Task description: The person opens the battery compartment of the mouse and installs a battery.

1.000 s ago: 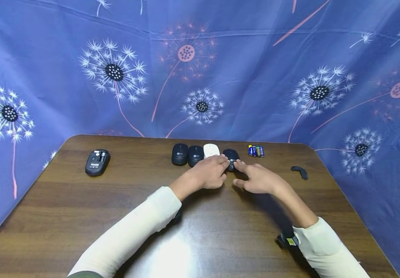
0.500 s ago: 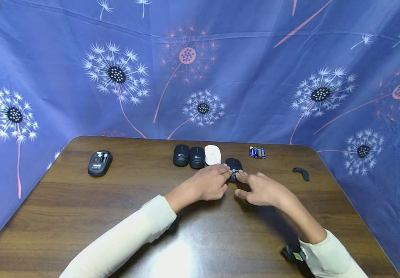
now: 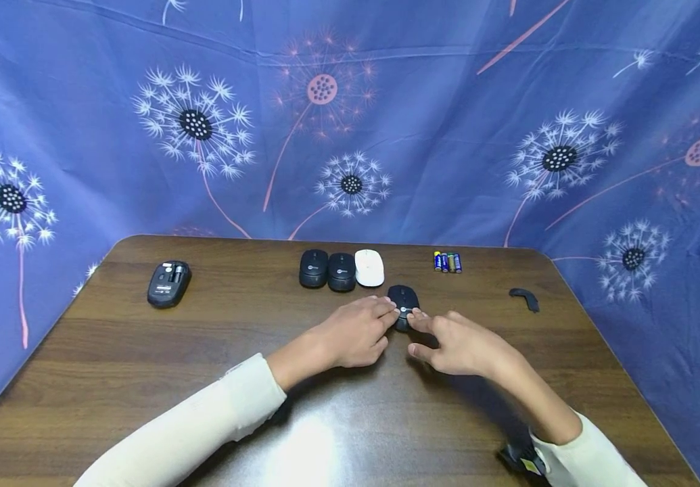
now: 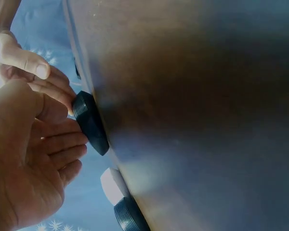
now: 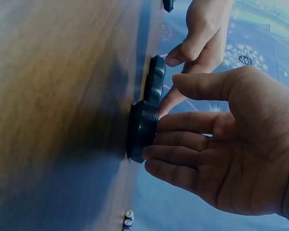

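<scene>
A black computer mouse (image 3: 403, 295) lies on the wooden table between my two hands. On its left side rest the fingertips of my left hand (image 3: 354, 333), the fingers stretched out. My right hand (image 3: 462, 343) touches the opposite side with extended fingers, its thumb held apart from the mouse. The left wrist view shows the mouse (image 4: 90, 121) upright at the fingertips, no finger wrapped round it. From the right wrist, the mouse (image 5: 143, 127) likewise stands against nearly straight fingers.
Behind, two black mice (image 3: 328, 271) and a white mouse (image 3: 369, 268) form a row. Several batteries (image 3: 448, 262) and a curved black cover piece (image 3: 525, 298) lie right. An upturned mouse (image 3: 169, 284) with its battery bay uncovered lies far left. A patterned cloth (image 3: 447, 122) hangs behind the table.
The black mouse has slid toward me, away from the white mouse's row, with both hands moving back along with it. The other things on the table stay where they were.
</scene>
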Demonstrator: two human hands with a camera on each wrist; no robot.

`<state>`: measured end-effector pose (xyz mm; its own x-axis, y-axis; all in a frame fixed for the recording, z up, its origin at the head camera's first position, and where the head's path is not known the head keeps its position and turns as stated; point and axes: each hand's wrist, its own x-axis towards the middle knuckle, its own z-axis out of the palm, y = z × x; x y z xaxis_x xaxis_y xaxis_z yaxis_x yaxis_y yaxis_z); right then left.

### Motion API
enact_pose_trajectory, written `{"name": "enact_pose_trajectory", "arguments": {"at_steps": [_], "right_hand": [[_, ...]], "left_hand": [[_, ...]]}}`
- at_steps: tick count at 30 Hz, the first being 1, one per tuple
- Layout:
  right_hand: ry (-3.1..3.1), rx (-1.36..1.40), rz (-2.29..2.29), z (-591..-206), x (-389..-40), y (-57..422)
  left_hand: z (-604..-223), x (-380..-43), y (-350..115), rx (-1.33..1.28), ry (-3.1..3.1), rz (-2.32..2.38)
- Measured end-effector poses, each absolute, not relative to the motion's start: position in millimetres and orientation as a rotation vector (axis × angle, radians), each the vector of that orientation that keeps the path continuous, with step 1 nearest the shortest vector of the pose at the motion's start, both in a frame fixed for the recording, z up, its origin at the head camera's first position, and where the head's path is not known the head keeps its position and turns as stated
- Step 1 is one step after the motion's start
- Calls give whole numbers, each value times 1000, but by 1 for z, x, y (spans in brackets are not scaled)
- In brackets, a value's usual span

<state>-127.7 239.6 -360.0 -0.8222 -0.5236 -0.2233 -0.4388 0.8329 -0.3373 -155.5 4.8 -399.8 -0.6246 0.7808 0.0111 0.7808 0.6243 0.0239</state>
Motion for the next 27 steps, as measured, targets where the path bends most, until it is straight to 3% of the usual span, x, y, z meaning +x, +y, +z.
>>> {"name": "enact_pose_trajectory", "arguments": {"at_steps": [9, 15, 22, 27], "right_hand": [[2749, -671, -509, -357, -133, 240], [2815, -589, -637, -366, -141, 247], [2768, -540, -628, -379, -155, 251], [2750, -530, -641, -382, -159, 246]], "left_hand": [[-395, -157, 12, 1324, 2903, 177], [-396, -161, 13, 1125, 2920, 384], [-439, -194, 21, 994, 2857, 508], [-451, -206, 27, 947, 2793, 582]]}}
